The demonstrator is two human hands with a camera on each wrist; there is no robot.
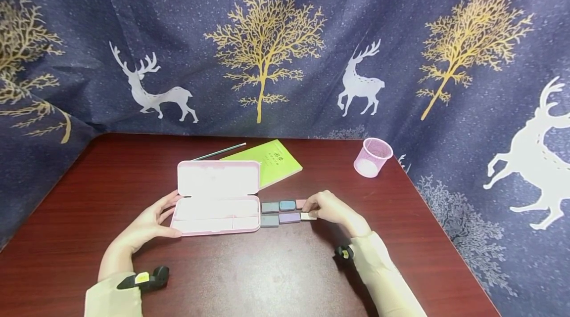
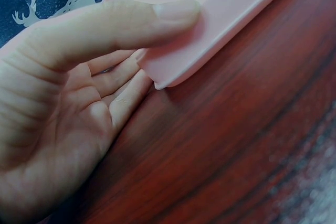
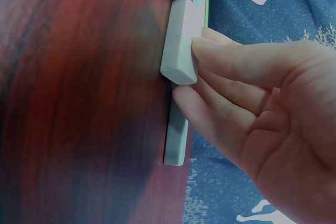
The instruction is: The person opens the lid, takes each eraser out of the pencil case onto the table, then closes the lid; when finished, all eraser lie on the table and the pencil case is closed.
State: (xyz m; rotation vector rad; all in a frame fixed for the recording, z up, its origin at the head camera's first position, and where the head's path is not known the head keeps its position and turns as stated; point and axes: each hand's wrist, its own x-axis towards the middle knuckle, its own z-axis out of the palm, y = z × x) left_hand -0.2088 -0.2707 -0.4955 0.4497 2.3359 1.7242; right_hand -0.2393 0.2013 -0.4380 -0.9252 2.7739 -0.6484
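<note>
A pink pencil case (image 1: 202,229) lies with its lid (image 1: 218,178) raised at the back. My left hand (image 1: 153,220) grips its left end; in the left wrist view the thumb (image 2: 178,14) lies over the rim and the other fingers are below and behind the corner. To the right of the case, small erasers stand in two rows: grey, a blue eraser (image 1: 287,205) and pink behind, grey, a purple eraser (image 1: 289,218) and white in front. My right hand (image 1: 329,208) pinches the white eraser (image 3: 180,45) at the right end, partly covering the pink one (image 1: 300,203).
Behind the case lie a green book (image 1: 280,161) and a thin pencil (image 1: 220,152). A pink mesh pen holder (image 1: 373,158) stands at the back right. In the right wrist view, a pale greenish block (image 3: 177,140) is beyond the white eraser. Patterned cloth (image 1: 294,84) hangs behind the table.
</note>
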